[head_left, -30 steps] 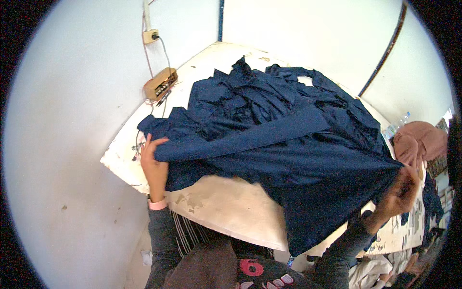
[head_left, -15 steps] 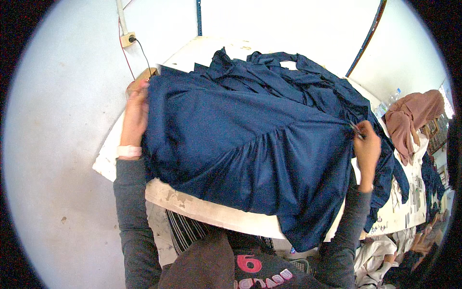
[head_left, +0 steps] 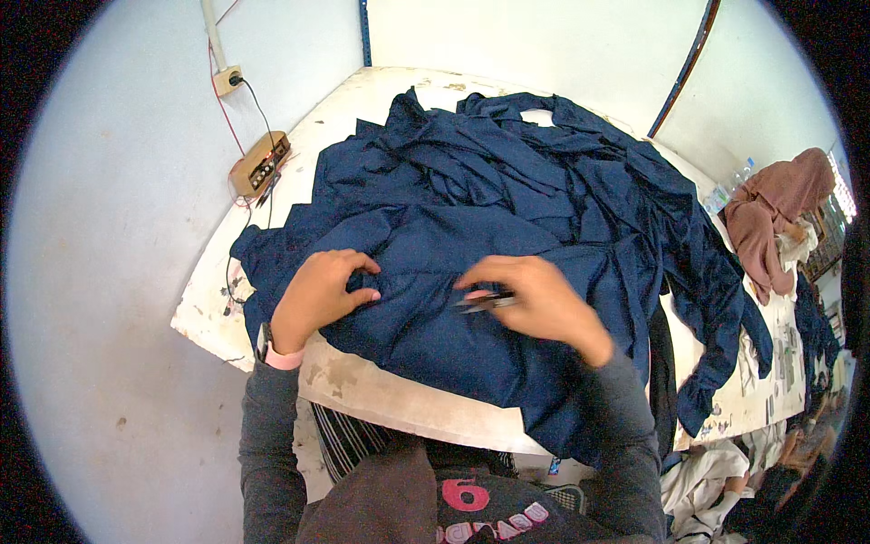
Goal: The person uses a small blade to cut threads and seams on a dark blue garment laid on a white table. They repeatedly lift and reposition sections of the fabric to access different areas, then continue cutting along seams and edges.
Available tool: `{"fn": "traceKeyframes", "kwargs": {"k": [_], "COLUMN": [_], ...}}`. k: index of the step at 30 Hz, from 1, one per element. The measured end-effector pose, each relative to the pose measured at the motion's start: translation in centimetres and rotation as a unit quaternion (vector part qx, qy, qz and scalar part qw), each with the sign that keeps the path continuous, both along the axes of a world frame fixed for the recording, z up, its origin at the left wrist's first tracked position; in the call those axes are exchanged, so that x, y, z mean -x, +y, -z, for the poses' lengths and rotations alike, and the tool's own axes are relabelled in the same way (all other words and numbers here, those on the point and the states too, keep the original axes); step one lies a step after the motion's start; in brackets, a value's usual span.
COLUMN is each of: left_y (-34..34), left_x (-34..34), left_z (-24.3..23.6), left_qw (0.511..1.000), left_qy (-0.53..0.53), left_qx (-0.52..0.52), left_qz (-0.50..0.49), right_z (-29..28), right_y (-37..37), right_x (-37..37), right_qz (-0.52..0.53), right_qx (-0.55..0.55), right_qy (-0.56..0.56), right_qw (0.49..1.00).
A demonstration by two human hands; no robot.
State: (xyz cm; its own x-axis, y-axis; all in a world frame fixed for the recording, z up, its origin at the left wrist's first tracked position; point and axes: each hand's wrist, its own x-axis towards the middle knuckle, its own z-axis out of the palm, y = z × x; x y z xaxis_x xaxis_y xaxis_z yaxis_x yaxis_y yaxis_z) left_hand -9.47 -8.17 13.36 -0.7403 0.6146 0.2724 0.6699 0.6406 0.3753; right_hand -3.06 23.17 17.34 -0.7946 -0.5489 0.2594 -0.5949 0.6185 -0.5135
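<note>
A large navy blue garment [head_left: 435, 308] lies rumpled over the front of the white table, joined by a heap of more navy cloth behind it. My left hand [head_left: 319, 295] rests on or just above the near left part of the cloth, thumb and fingers apart, nothing between them. To its right, my right hand [head_left: 535, 295] is over the middle of the garment, slightly blurred. A small pair of thread snips [head_left: 488, 302] is gripped in it, its metal tips pointing left. Whether the right fingers also touch the cloth cannot be seen.
On the table's [head_left: 417, 412] left side sits a brown box with sockets [head_left: 260, 165], its black cable hanging along the wall. Clear plastic bottles [head_left: 725, 192] stand at the right, near a person in a brown head covering [head_left: 781, 218]. White cloth [head_left: 707, 485] lies lower right.
Both hands have let go of the stretched-out garment and moved inward. The cloth has dropped onto the table, uncovering the socket box. The snips stay in my right hand.
</note>
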Motion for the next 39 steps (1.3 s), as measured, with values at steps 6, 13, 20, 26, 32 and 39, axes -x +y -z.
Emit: {"fn": "traceKeyframes", "kwargs": {"k": [6,13,20,26,32,39], "left_y": [-0.2,-3.9,0.2,3.8,1.9,2.7], "left_x": [-1.0,-2.3,-4.2,-4.4,-5.7,-8.3], "left_z": [0.8,2.8,4.8,7.8,6.5,4.5], "left_qw": [1.0,0.998,0.991,0.95,0.801,0.772], "left_qy": [-0.016,-0.04,0.028,-0.104,-0.327,-0.351], "left_qx": [-0.007,0.032,-0.026,-0.225,-0.486,-0.523], "left_qz": [-0.002,-0.027,-0.13,-0.188,-0.124,-0.078], "right_z": [6.4,9.7,11.3,12.5,10.6,10.0], "right_y": [-8.1,-9.5,-9.0,-8.2,-7.7,-9.0], "right_x": [5.7,8.1,7.5,5.0,1.5,0.0], "right_qz": [-0.139,-0.077,0.017,0.097,0.081,0.063], "right_qx": [0.158,0.037,0.256,0.324,0.33,0.275], "right_qy": [-0.022,0.034,-0.07,-0.095,-0.038,0.081], "right_qw": [0.977,0.996,0.964,0.936,0.94,0.956]}}
